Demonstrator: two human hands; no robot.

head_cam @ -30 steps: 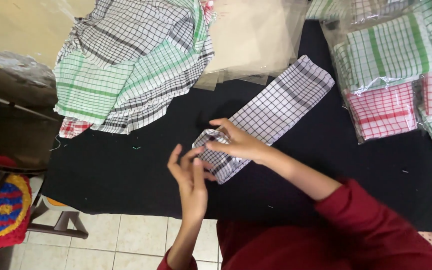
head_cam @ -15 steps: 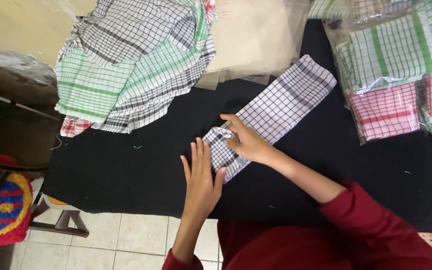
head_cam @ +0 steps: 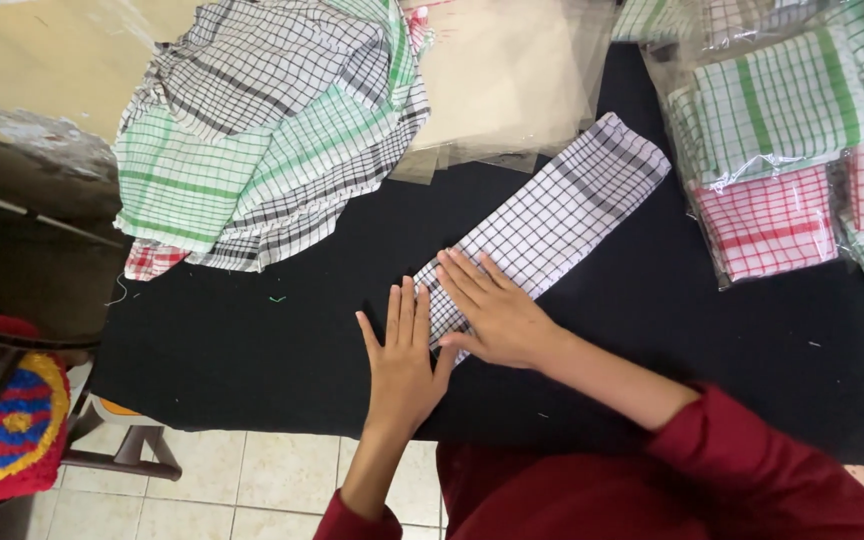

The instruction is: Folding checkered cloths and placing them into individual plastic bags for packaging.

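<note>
Both hands have flattened out since a moment ago: the left hand (head_cam: pixel 404 362), which was raised on edge beside the cloth, now lies palm down on the black table (head_cam: pixel 252 350) with its fingers spread and straight, touching the near end of the folded checked towel (head_cam: pixel 552 215). The right hand (head_cam: pixel 492 312), earlier pinching that end, now rests open and flat on top of it, fingers extended toward the upper left, gripping nothing. That towel, white with dark grid lines, lies as a long narrow strip running diagonally from the hands up toward the right. A loose heap of green and black checked cloths (head_cam: pixel 262 130) sits at the upper left, clear plastic bags (head_cam: pixel 502 80) lie beside it, and bagged green and red towels (head_cam: pixel 782 160) are stacked at the right.
</note>
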